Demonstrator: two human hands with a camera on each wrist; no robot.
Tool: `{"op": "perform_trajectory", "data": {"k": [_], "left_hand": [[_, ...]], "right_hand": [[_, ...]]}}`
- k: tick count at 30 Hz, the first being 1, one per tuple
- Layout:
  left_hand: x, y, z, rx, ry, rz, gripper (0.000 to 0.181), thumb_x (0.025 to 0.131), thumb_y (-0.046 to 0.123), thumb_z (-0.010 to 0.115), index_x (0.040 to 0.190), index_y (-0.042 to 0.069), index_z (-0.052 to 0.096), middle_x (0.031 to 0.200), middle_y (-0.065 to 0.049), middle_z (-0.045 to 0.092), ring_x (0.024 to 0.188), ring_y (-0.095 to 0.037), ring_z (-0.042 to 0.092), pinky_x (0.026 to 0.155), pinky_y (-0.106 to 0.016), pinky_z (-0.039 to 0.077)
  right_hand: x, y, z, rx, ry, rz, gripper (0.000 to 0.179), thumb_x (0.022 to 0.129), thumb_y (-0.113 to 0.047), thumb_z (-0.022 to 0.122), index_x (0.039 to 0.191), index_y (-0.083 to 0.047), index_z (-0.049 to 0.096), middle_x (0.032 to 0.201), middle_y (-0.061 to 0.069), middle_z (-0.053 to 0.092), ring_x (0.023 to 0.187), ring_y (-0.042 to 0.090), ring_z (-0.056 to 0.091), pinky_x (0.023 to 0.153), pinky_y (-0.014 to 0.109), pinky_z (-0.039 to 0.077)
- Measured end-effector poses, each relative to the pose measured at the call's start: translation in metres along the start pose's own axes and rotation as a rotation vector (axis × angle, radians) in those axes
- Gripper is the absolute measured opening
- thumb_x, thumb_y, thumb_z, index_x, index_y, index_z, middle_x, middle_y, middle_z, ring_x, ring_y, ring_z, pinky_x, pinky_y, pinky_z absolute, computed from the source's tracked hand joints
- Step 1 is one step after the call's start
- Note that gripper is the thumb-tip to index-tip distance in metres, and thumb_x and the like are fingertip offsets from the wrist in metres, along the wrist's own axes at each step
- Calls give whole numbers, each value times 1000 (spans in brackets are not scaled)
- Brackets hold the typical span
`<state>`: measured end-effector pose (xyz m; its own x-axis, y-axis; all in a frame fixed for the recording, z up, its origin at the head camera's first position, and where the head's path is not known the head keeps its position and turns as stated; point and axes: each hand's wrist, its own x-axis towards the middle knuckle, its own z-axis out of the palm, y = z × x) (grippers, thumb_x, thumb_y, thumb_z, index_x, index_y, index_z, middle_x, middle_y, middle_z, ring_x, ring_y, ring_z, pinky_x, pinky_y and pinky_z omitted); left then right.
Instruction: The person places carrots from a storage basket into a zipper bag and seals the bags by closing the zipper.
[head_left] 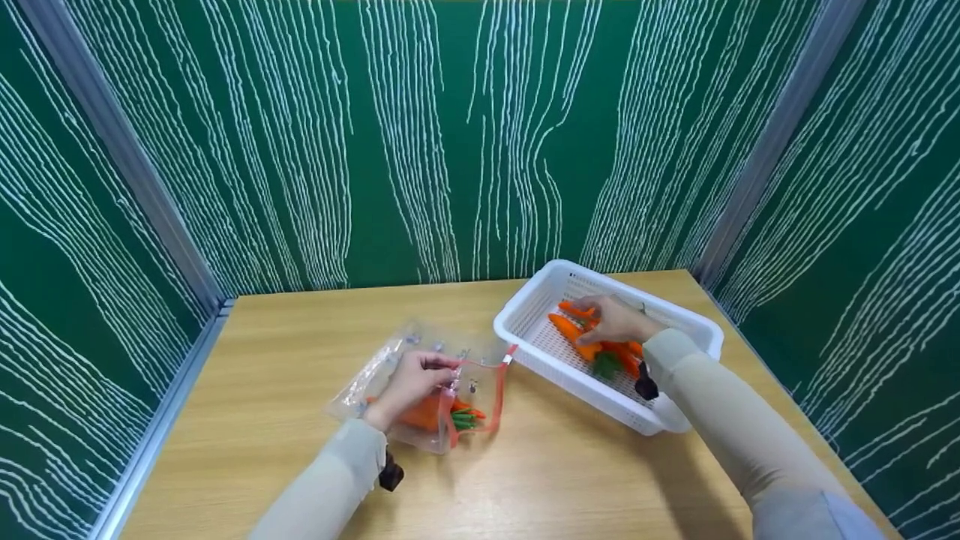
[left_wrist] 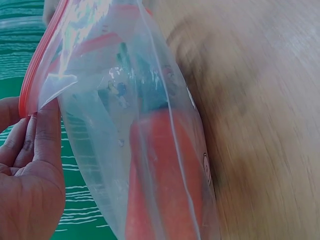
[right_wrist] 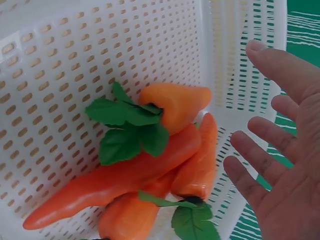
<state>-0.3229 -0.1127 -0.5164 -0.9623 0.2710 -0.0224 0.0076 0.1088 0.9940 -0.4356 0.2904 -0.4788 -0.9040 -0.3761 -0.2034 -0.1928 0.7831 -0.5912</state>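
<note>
My left hand (head_left: pixel 411 384) pinches the red zip edge (left_wrist: pixel 31 90) of a clear plastic zip bag (left_wrist: pixel 95 135) between thumb and fingers. The bag's mouth gapes to the right, and inside lies an orange carrot (left_wrist: pixel 165 175) with green stalks (head_left: pixel 463 417). My right hand (head_left: pixel 616 319) reaches into a white perforated basket (head_left: pixel 570 384) above several toy-like carrots. In the right wrist view its fingers (right_wrist: pixel 250 170) are spread and hold nothing. Beside them lie a long red-orange carrot (right_wrist: pixel 115 175) and a short orange carrot (right_wrist: pixel 175 105) with green leaves (right_wrist: pixel 125 120).
Both bag and basket stand on a light wooden table (head_left: pixel 270 390), with the basket at the right. Green panels (head_left: pixel 465 150) with white wavy lines enclose the back and sides, joined by grey metal posts (head_left: pixel 150 165).
</note>
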Motion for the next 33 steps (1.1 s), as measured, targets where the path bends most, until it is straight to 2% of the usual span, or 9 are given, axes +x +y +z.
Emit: {"op": "perform_trajectory", "data": {"k": [5, 8, 11, 16, 20, 27, 31, 33], "left_hand": [[0, 1, 0, -58, -12, -13, 25, 98, -3, 68, 121, -13, 74, 88, -5, 80, 75, -10, 72, 70, -21, 62], [1, 1, -1, -50, -14, -9, 25, 98, -3, 68, 120, -13, 74, 86, -1, 79, 77, -11, 73, 70, -21, 63], [1, 1, -2, -30, -16, -5, 27, 98, -2, 68, 122, -13, 73, 89, -7, 80, 77, -11, 72, 71, -21, 62], [-1, -2, -1, -28, -35, -29, 28, 101, 0, 67, 126, -11, 73, 103, -23, 80, 75, -10, 72, 74, -22, 63], [-1, -3, 0, -40, -44, -45, 28, 102, 1, 67, 128, -11, 72, 100, -18, 81, 75, -9, 72, 74, -22, 64], [-1, -4, -2, 5, -28, -18, 26, 102, 2, 67, 125, -7, 76, 102, -15, 81, 79, -11, 73, 79, -24, 65], [-1, -4, -2, -5, -18, -36, 25, 102, 2, 67, 124, -6, 77, 97, -8, 81, 78, -11, 72, 77, -23, 64], [-1, -4, -3, -6, -9, -44, 26, 101, 2, 68, 125, -8, 76, 97, -10, 80, 78, -10, 71, 75, -22, 64]], "right_hand": [[2, 4, 2, 4, -20, -30, 80, 95, -21, 86, 162, -4, 47, 164, 26, 50, 139, 50, 54, 122, 70, 41], [3, 6, 4, 18, -31, -4, 79, 95, -21, 86, 163, -8, 48, 165, 25, 50, 142, 48, 53, 124, 72, 36], [4, 9, 9, 24, -37, 42, 79, 95, -22, 86, 164, -13, 49, 165, 24, 49, 141, 46, 52, 125, 73, 34], [3, 19, 19, -11, -23, 71, 79, 93, -21, 88, 163, -14, 51, 156, 20, 57, 129, 40, 54, 123, 70, 39], [3, 23, 25, -46, -5, 72, 78, 91, -19, 90, 160, -12, 54, 155, 17, 59, 127, 38, 55, 124, 70, 39], [7, 24, 31, -109, -10, 107, 79, 92, -26, 89, 161, -14, 53, 154, 12, 58, 129, 36, 51, 128, 71, 30], [12, 25, 35, -141, -26, 100, 75, 93, -22, 88, 159, -12, 55, 148, 12, 61, 126, 35, 52, 126, 70, 34], [13, 25, 36, -165, -40, 90, 73, 93, -19, 88, 158, -12, 57, 145, 11, 63, 124, 35, 53, 124, 67, 38]]}}
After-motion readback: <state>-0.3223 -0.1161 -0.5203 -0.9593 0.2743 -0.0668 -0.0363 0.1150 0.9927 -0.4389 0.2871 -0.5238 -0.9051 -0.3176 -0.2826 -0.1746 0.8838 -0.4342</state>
